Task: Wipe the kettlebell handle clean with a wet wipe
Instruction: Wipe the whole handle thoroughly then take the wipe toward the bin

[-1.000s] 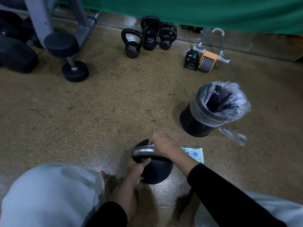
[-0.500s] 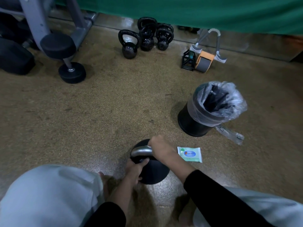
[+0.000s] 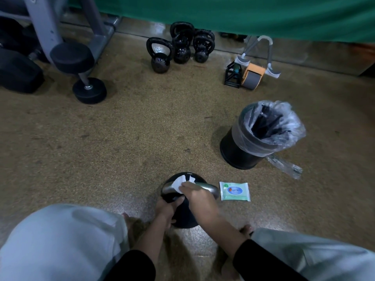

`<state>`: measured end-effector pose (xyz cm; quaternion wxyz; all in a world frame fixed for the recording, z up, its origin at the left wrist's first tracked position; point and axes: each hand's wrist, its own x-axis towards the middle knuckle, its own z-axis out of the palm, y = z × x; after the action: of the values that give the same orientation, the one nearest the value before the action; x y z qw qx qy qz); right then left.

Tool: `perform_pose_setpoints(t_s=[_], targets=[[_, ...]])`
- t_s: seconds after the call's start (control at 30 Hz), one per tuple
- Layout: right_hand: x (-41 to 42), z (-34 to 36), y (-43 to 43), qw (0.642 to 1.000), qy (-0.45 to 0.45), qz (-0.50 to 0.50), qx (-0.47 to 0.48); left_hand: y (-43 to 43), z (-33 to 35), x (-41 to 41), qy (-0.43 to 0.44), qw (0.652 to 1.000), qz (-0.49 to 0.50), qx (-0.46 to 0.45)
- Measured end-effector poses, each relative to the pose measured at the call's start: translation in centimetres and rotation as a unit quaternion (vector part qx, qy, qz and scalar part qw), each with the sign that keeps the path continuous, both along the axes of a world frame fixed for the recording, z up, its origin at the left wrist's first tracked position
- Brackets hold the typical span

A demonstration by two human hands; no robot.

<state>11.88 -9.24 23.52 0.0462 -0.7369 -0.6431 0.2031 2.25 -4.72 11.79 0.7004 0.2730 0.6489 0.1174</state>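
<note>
A: Black plastic bin (image 3: 239, 153) at two o'clock of the kettlebell (image 3: 182, 214), lined with a clear bag (image 3: 288, 128). Anything in it?

B: Dark inside the bag; cannot tell what, if anything. Crumpled clear wrapper (image 3: 284, 165) on the floor (image 3: 121, 138) at the bin's four o'clock, just beside its base.

A: Other containers?

B: One pack of wipes (image 3: 235, 191), green and white, flat at the kettlebell's three o'clock, just beside the right end of the handle (image 3: 209, 187). Sealed or not, cannot tell.

A: Counts?

B: One bin, one pack, one wipe (image 3: 178, 184) out. At least three small black kettlebells (image 3: 160, 59) clustered at twelve o'clock, by a green curtain (image 3: 223, 13). One dumbbell (image 3: 89, 90) at ten o'clock, one wheeled roller (image 3: 251, 77) at one o'clock.

A: And the big kettlebell?

B: Six o'clock, on the floor between two knees (image 3: 60, 236) in pale trousers. Round black body, dull grey metal handle arching over it, small white lettering on the far side.

A: Hands?

B: Left hand (image 3: 166, 207) curled round the body's near left side, thumb up by the handle's foot. Right hand (image 3: 199, 197) wrapped over the handle's middle, pressing the white wipe onto it; loose corner sticking out at ten o'clock of the knuckles.
</note>
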Motion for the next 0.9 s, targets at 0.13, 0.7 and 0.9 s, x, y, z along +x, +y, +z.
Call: perform_pose_setpoints(t_s=[0.13, 0.7, 0.9], targets=[[0.8, 0.0, 0.0, 0.998, -0.022, -0.040, 0.050, 0.2, 0.1, 0.1, 0.013, 1.000, 0.000, 0.007], [-0.2, -0.4, -1.2, 0.990, -0.026, 0.022, 0.135, 0.1, -0.8, 0.2, 0.022, 1.000, -0.006, 0.003], [0.5, -1.3, -1.1, 0.991, -0.036, 0.019, 0.129, 0.2, -1.1, 0.3, 0.030, 1.000, 0.000, 0.000]])
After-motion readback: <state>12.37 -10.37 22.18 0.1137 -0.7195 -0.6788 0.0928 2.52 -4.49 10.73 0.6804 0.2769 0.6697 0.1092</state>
